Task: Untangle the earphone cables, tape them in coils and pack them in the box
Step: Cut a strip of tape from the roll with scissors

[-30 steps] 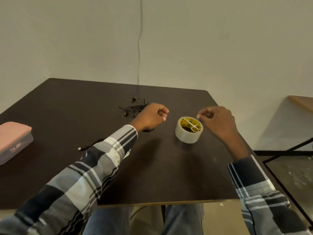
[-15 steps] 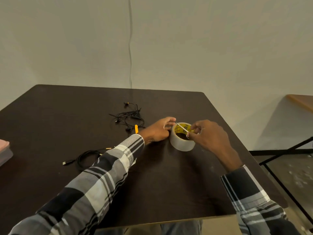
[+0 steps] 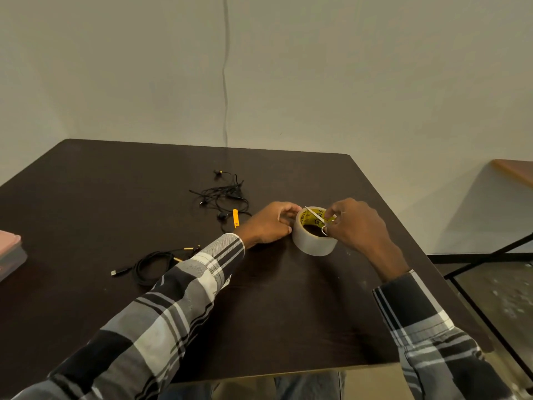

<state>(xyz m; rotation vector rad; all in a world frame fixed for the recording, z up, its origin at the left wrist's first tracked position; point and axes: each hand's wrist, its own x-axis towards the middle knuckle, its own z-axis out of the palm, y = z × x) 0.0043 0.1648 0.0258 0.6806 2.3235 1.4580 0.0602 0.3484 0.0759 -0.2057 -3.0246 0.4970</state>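
Tape roll, yellow core print unreadable, between both hands.

tangled black earphone cables and upright clear tape roll on dark table

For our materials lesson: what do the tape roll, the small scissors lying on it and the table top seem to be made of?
Tape roll: probably clear glossy plastic film, pale and translucent outside, on a yellow printed core, likely card.
Scissors: blades look like bright metal, thin and shiny; the pale handle loops may be plastic, too small to tell.
Table top: dark brown matt board, possibly laminate, with a paler near edge.
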